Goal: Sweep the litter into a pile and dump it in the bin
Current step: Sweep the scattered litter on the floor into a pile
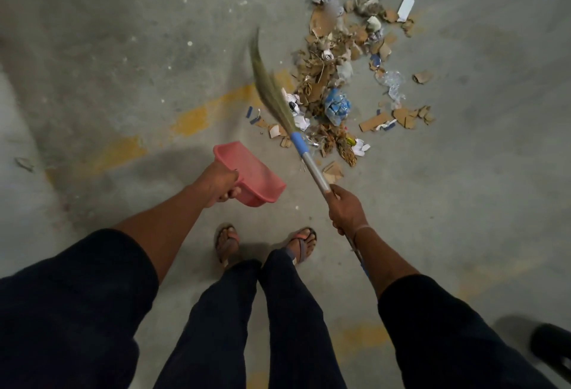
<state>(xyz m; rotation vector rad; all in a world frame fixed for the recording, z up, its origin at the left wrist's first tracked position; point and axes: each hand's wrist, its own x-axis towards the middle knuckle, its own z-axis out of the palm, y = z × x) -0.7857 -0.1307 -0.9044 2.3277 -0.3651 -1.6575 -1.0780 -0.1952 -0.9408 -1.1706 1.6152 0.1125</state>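
Grey concrete floor (123,49), worn and marked with faded yellow paint, is being viewed from above. Litter (343,80) is lying gathered in a loose pile ahead and to the right of the feet: torn cardboard, crumpled paper, dry leaves, a blue wrapper (337,106) and clear plastic. A few cardboard scraps are lying apart at the pile's right edge.

A broom (304,154) is being held in the right hand (346,209), fingers closed round the metal shaft just below the blue collar. The bristles (265,76) are blurred and are lying along the left edge of the pile; whether they are touching the floor cannot be told.

A pink dustpan (250,172) is being gripped by its handle in the left hand (221,186), fingers curled round it. The pan is being carried tilted above the floor, left of the broom shaft and near the pile's closest edge.

Sandalled feet (265,245) are being kept just behind the pan. A dark object (553,348), too cropped to identify, is showing at the lower right corner.
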